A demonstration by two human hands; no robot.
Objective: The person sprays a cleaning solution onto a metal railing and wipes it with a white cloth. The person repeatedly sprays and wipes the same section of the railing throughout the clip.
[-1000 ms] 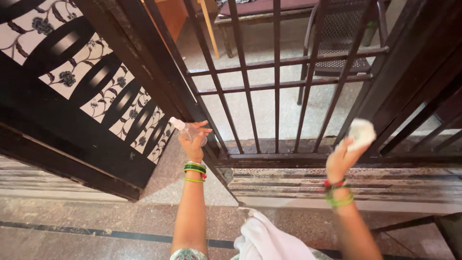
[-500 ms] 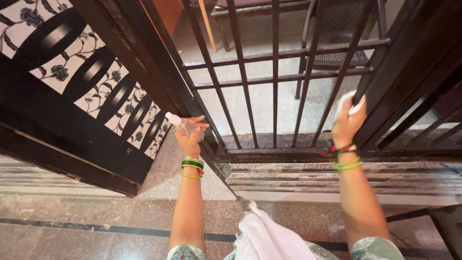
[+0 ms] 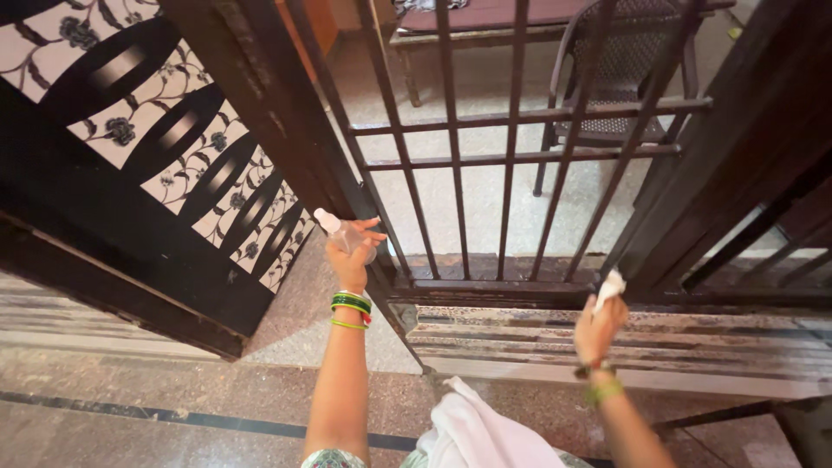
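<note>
Left hand (image 3: 351, 260): clamped on clear spray bottle (image 3: 340, 230), beside metal gate (image 3: 485, 156).
Right hand (image 3: 598, 328): closed around white cloth (image 3: 611, 286), below gate bars.

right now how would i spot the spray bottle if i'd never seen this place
Find the dark barred metal gate standing open in the doorway, then follow its hinged left edge down to the left hand. The small clear spray bottle sits in that hand, the only see-through thing here; the right hand holds a white cloth.
</note>
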